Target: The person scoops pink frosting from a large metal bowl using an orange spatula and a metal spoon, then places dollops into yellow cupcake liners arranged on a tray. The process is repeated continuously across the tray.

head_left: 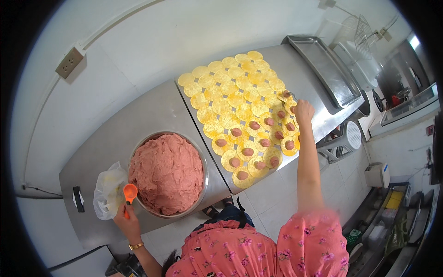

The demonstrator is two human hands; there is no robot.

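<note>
My left hand (127,220) is closed around the handle of an orange measuring spoon (130,191), held up beside a large steel bowl (205,194). Smooth pink meat paste (167,173) is heaped in that bowl. My right arm reaches out to the far right, where my right hand (304,112) grips a thin metal utensil (294,96), its kind unclear. Its tip is at a lump of paste (286,93) on a yellow round wrapper (280,97). Rows of such wrappers (225,104) cover the table; several nearer ones carry a pink lump, while the farther ones are bare.
A crumpled clear plastic bag (109,191) lies left of the bowl on the steel table (115,134). At the far right end rests a metal tray (323,69). A grey stool (344,141) stands on the floor beyond the table's front edge.
</note>
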